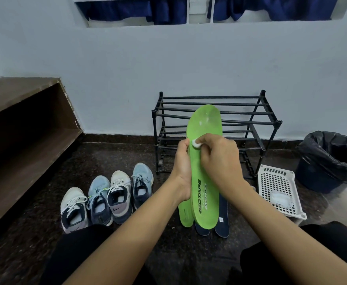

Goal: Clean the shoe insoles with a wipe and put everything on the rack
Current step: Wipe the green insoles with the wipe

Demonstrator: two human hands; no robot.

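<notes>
Before the rack point(215, 120), our left hand point(182, 167) grips the green insole point(204, 182) upright; our right hand point(219, 159) pinches the wipe point(196, 143) against it. Wiping is under way. Next, we judge, stroke toward the heel.

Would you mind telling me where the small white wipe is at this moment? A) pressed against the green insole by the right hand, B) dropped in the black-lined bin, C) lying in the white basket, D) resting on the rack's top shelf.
A: the right hand pinches the small white wipe against the green insole, which the left hand steadies by its edge.
</notes>
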